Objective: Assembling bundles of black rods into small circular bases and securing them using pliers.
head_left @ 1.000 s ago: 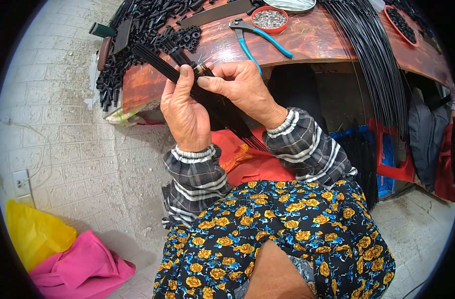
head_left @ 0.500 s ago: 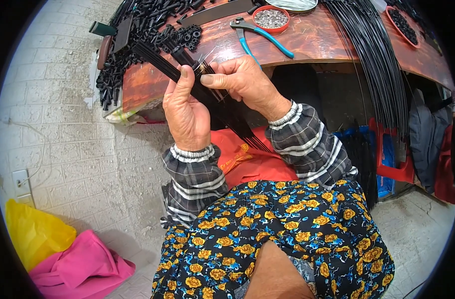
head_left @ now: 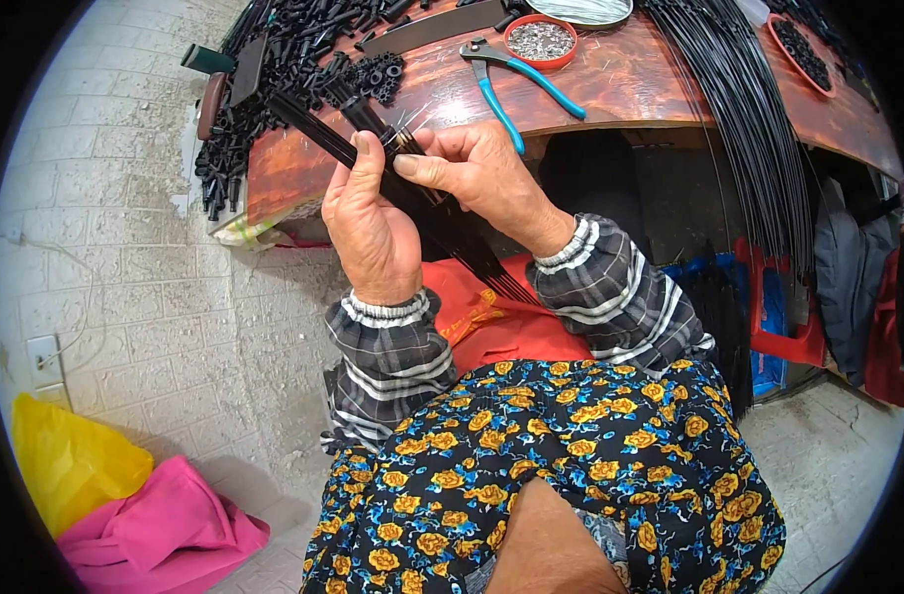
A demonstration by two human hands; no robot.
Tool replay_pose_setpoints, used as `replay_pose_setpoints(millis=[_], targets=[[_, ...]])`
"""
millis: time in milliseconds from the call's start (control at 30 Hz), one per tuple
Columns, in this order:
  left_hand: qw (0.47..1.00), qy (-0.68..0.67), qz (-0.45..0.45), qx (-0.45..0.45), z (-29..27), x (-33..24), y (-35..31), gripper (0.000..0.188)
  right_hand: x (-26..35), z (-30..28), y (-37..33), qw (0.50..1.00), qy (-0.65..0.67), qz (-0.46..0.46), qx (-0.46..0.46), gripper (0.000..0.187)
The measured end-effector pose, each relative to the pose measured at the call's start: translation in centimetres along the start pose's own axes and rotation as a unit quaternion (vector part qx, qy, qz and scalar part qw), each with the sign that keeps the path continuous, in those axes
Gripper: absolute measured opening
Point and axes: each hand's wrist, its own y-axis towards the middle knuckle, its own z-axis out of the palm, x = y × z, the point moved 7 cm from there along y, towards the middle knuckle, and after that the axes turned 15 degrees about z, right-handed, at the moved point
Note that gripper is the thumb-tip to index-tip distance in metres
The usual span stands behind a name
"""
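Between my hands is a bundle of thin black rods (head_left: 467, 247), like umbrella ribs, running slantwise from the table's near edge down to my lap. A black tubular fitting (head_left: 355, 107) sticks out of its upper end. My left hand (head_left: 375, 233) grips the bundle from the left, thumb up against it. My right hand (head_left: 496, 178) pinches at the fitting's lower end, thumb and fingers closed beside a small brassy or metallic bit. What exactly the right fingertips hold is too small to make out.
On the reddish wooden table (head_left: 437, 74) lie teal-handled pliers (head_left: 519, 79), a red dish of small metal pieces (head_left: 541, 42), and heaped black plastic parts (head_left: 303, 89). Long black rods (head_left: 739, 129) hang over the edge at right. A red bag (head_left: 501, 327) rests on my lap.
My right hand has shifted very slightly down, fingers still closed on the bundle. The left hand's grip looks the same.
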Motion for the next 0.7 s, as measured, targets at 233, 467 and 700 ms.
replay_pose_setpoints(millis=[233, 467, 700], targets=[[1.0, -0.004, 0.005, 0.021, 0.7, -0.1, 0.0, 0.021, 1.4, 0.1, -0.7, 0.988, -0.082, -0.094, -0.095, 0.031], [0.999, 0.011, 0.014, 0.033, 0.4, 0.1, 0.1, 0.019, 1.7, 0.2, -0.6, 0.987, -0.078, -0.085, -0.113, 0.031], [0.999, -0.024, -0.005, 0.04, 0.3, 0.3, 0.4, 0.019, 0.4, 0.2, 0.2, 0.996, -0.038, -0.059, -0.06, 0.029]])
